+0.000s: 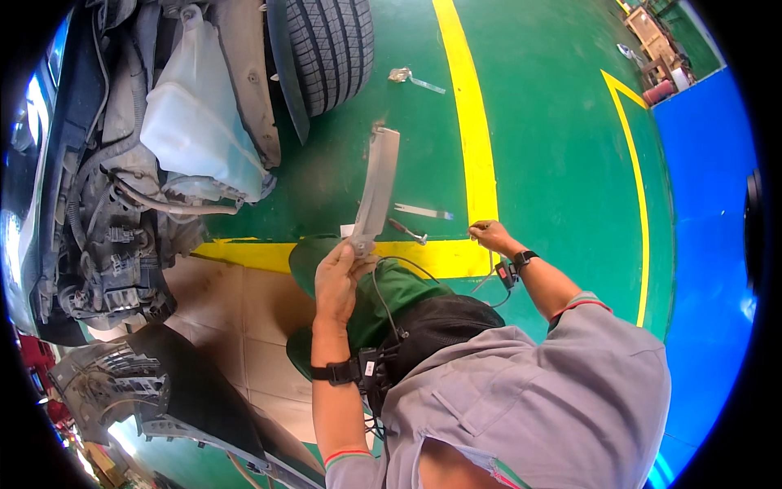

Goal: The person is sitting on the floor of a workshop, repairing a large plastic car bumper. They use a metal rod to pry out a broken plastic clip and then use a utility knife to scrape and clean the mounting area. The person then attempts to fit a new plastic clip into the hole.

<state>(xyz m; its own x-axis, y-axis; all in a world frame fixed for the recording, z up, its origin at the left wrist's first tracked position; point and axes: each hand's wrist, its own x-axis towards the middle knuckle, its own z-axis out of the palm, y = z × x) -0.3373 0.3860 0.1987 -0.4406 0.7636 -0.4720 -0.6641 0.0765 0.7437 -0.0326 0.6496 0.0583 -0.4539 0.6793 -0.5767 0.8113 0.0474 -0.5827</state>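
My left hand [332, 281] is closed around the lower end of a long grey bracket [378, 179], slightly curved, which stands up away from me. My right hand [492, 235] is held out to the right over the yellow floor line, its fingers pinched together. Whatever may be between those fingers is too small to make out. On the floor between the hands lie a small dark-handled tool with a metal head [410, 231] and a thin white strip with a blue end [425, 212].
At left stands a car's opened front corner, with a white plastic fluid tank [199, 106] and a tyre [332, 49]. A black body panel [212, 395] lies lower left near a beige mat [244, 326]. A small packet [399, 75] rests ahead; a blue panel [709, 204] bounds the right.
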